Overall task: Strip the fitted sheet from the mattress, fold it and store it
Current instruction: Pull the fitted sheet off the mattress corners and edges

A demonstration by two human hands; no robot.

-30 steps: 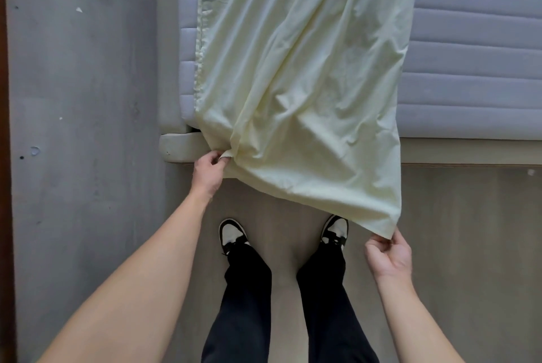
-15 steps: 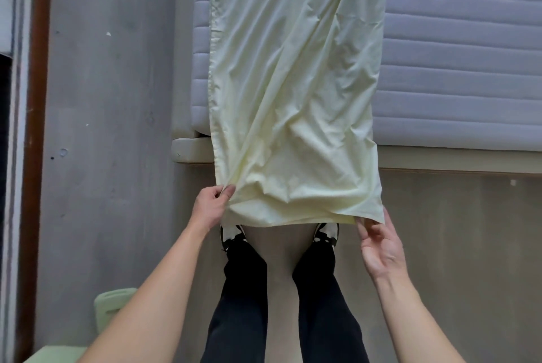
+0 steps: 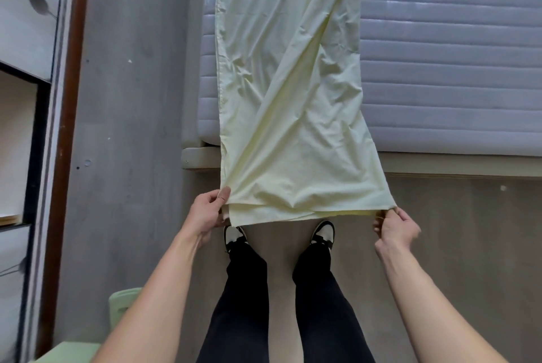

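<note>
Grey concrete floor (image 3: 129,128) ran along the left of the bed, where the bare quilted mattress (image 3: 451,63) lay on its frame (image 3: 457,166). From the head view, the pale yellow fitted sheet (image 3: 290,92) lay folded in a long strip over the mattress's near edge. The left hand (image 3: 206,210) pinched its near left corner, the right hand (image 3: 394,226) its near right corner. Compared with half a second before, the hands had spread wider apart, pulling the near hem taut and straight.
</note>
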